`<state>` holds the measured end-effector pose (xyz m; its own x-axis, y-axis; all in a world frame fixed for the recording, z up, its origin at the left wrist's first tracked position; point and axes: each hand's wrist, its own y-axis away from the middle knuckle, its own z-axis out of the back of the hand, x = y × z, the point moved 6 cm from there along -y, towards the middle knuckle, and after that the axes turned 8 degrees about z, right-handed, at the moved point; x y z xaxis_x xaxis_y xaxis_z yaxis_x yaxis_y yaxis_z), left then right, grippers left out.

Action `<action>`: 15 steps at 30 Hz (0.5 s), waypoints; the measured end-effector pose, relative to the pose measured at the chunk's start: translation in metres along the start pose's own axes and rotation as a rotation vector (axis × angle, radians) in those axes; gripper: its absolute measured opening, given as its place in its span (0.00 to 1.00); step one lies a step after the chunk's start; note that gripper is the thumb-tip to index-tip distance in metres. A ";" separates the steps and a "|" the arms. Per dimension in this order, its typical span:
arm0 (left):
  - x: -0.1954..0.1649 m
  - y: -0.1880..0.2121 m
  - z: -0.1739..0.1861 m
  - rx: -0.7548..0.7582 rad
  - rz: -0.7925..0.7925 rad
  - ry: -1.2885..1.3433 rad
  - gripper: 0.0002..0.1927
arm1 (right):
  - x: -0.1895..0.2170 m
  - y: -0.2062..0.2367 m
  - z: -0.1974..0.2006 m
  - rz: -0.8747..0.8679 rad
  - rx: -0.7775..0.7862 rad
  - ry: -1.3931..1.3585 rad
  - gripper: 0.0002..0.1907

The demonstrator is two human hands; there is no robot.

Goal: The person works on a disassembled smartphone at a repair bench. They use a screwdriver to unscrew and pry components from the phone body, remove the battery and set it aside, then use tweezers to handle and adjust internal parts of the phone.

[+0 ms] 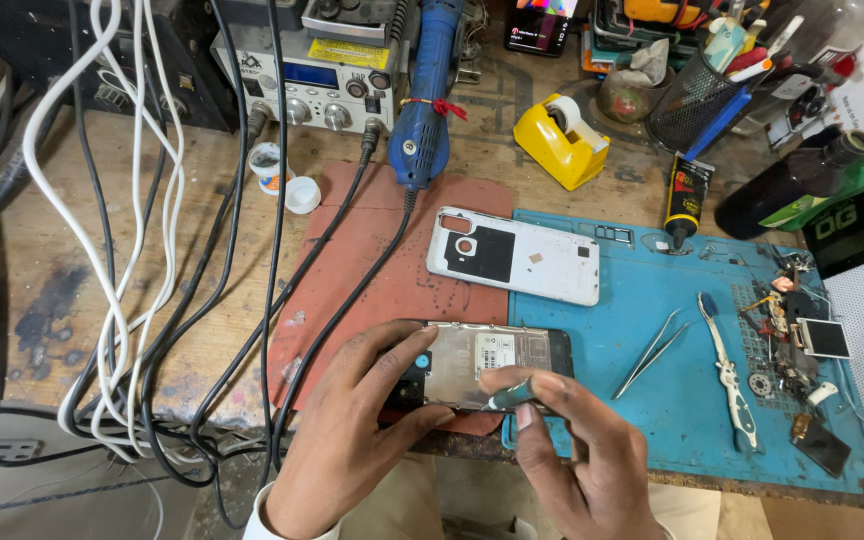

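Head view, looking down on the bench [82,260]: a blue mat [652,400] covers the right side, a red mat [352,260] lies left of it, and black and white cables [142,250] trail down the left. At the far edge stands a grey control box [317,80] with a blue tool [430,90] leaning on it, and a yellow tape holder [557,140] sits to its right. A white phone back [512,255] lies across the two mats. Nearer, the opened phone [482,362] rests at the near edge, straddling both mats. The left hand [352,440] comes up from below, fingers curled and clamped around the phone's left end, thumb along its near edge. The right hand [582,460] arches over from the right, fingers pinched together on a small green-tipped tool [507,395], its tip at the phone's near edge. Tweezers [652,350] and a white-handled tool [727,375] lie on the blue mat to the right.
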<state>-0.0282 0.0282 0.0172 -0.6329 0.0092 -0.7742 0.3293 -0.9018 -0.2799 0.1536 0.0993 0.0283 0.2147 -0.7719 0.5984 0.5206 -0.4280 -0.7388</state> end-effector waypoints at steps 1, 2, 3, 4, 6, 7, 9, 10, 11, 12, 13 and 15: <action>0.000 0.001 0.000 -0.002 0.013 0.006 0.35 | 0.001 0.000 -0.001 0.024 0.001 0.002 0.36; 0.001 0.001 0.000 -0.003 0.024 0.013 0.35 | -0.002 0.000 -0.001 0.013 -0.048 0.041 0.36; 0.001 0.000 -0.001 -0.008 0.033 0.018 0.34 | -0.007 0.000 -0.002 0.006 -0.097 0.079 0.37; 0.001 0.000 -0.001 -0.015 0.031 0.010 0.34 | -0.009 0.002 -0.002 -0.003 -0.143 0.113 0.38; 0.000 0.000 -0.001 -0.031 0.029 -0.010 0.34 | -0.013 0.008 -0.004 -0.102 -0.115 -0.089 0.34; 0.000 0.000 0.000 -0.035 0.014 -0.008 0.34 | -0.016 0.010 -0.006 -0.148 -0.098 -0.189 0.32; -0.001 0.000 0.001 -0.032 -0.020 0.001 0.35 | -0.008 0.009 -0.004 -0.010 -0.105 0.113 0.37; -0.001 -0.002 0.000 -0.029 -0.019 0.000 0.35 | -0.003 0.008 -0.004 0.060 -0.109 0.267 0.39; -0.001 -0.001 0.000 -0.024 -0.013 -0.002 0.35 | -0.006 0.008 -0.004 0.004 -0.113 0.127 0.38; 0.000 -0.001 0.000 -0.021 -0.007 -0.005 0.35 | -0.010 0.008 -0.005 -0.051 -0.117 -0.014 0.37; -0.001 -0.001 0.000 -0.027 -0.014 -0.006 0.35 | -0.013 0.008 -0.006 -0.104 -0.121 -0.156 0.35; -0.002 0.000 0.000 -0.038 -0.026 -0.005 0.35 | -0.006 0.005 -0.004 -0.017 -0.100 0.102 0.37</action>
<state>-0.0276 0.0281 0.0188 -0.6452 0.0296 -0.7635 0.3392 -0.8842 -0.3210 0.1517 0.0999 0.0197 0.1184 -0.8060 0.5800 0.4374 -0.4821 -0.7592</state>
